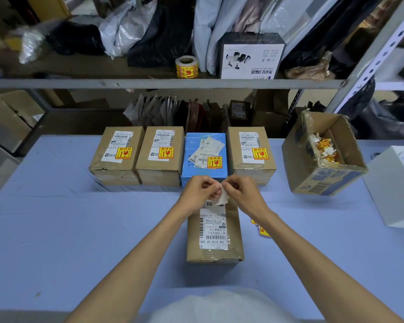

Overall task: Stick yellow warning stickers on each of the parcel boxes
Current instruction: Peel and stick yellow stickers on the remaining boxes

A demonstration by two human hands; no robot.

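A table (pixel 79 229) covered in pale blue cloth filled the lower view, with a grey metal shelf (pixel 149 83) running across behind it. At the table's right side an open carton (pixel 322 180) sat tilted, with crumpled yellow and white scraps inside, and a white box (pixel 394 190) stood just beyond it at the edge. On the shelf a barcode scanner box (pixel 251 58) stood upside down among bagged goods.

A row of four parcel boxes (pixel 160 169) lined the far side of the table, three brown and one blue (pixel 204 173), standing close side by side. Each carried a yellow warning sticker (pixel 124 153) on its top, over or beside its shipping label. A fifth parcel box (pixel 215 252) lay nearer the person, in the middle of the table, label up and with no yellow sticker visible on it.

Above its far end the left hand (pixel 200 193) and right hand (pixel 241 194) met, the fingers of both curled and pinching a small white slip (pixel 223 198) between them. Whether it was a sticker seen from the back or its backing could not be told.

A sticker roll (pixel 187 67) stood on the shelf left of the scanner box. A few loose stickers (pixel 262 230) lay on the table just right of the near box, partly hidden by the right forearm.
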